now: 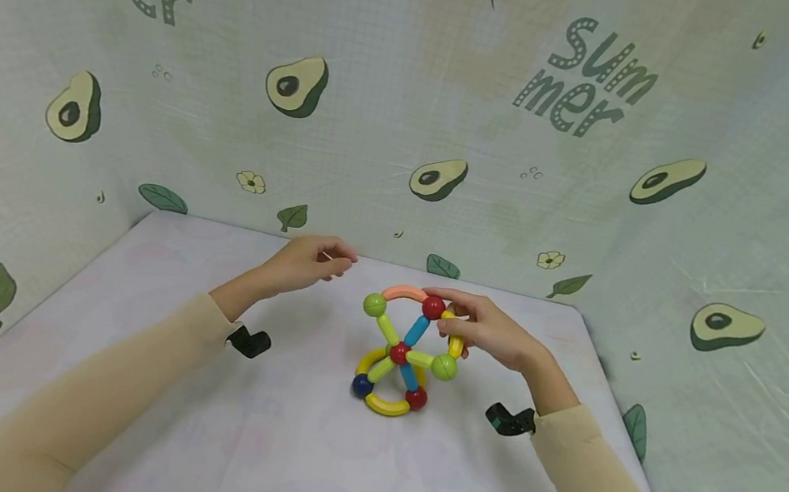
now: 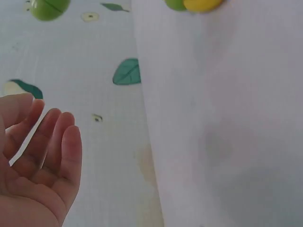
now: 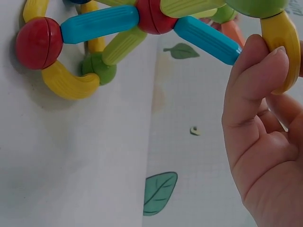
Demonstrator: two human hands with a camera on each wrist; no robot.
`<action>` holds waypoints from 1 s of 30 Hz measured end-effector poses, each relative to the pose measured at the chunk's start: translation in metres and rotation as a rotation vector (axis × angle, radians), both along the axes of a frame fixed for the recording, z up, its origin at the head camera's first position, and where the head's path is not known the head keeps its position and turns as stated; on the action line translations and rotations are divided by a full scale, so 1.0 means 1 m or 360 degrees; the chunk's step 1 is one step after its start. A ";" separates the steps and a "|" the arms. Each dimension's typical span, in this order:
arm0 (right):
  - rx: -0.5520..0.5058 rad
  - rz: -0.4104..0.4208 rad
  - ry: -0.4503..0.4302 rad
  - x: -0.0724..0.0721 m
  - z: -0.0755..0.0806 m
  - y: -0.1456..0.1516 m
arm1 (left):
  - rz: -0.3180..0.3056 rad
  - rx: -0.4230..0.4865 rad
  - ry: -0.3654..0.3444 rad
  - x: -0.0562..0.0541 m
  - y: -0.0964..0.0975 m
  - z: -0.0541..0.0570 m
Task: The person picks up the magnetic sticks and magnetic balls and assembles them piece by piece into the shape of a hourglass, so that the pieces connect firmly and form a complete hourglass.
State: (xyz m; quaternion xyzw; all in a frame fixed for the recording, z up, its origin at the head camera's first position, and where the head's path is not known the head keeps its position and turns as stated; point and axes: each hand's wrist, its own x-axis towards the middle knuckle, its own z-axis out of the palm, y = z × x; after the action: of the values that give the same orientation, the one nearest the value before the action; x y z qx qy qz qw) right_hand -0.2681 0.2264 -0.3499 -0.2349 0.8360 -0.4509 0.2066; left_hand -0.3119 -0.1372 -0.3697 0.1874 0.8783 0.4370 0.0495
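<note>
A toy of coloured balls and rods (image 1: 400,354) stands on the table, rods radiating from a red centre ball. Yellow curved rods (image 3: 71,85) form a ring with balls at its base. At its upper right, my right hand (image 1: 492,331) pinches a yellow curved rod (image 3: 284,52) between thumb and fingers, beside a red ball (image 1: 434,308) and above a light green ball (image 1: 445,367). A salmon curved rod (image 1: 405,292) joins the red ball to a green ball at the top left. Left of the toy, my left hand (image 1: 309,263) hovers with loosely bent fingers, holding nothing.
A pale cloth covers the table (image 1: 304,460). Behind and at the sides hangs a printed curtain (image 1: 383,110) with avocados and leaves, close to the table's back edge. Black wrist cameras (image 1: 510,420) sit at both sleeves.
</note>
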 end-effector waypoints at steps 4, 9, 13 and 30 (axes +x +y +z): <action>0.0024 -0.0018 -0.0002 0.002 -0.001 0.001 | 0.0078 -0.0123 0.0099 -0.007 -0.036 -0.015; -0.0008 -0.0026 -0.0015 0.002 -0.002 0.003 | 0.0120 -0.0257 0.0186 -0.013 -0.070 -0.035; -0.0019 -0.0043 -0.0023 0.002 -0.003 0.003 | 0.0072 -0.0377 0.0279 -0.016 -0.087 -0.047; -0.0017 -0.0063 -0.0013 0.001 -0.006 0.002 | 0.0100 -0.0645 0.0199 -0.022 -0.109 -0.077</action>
State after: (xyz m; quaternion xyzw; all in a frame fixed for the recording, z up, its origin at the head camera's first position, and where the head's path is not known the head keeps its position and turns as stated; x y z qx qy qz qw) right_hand -0.2669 0.2289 -0.3555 -0.2177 0.8372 -0.4602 0.1997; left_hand -0.3335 -0.2462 -0.4471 0.1728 0.9551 0.2402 0.0178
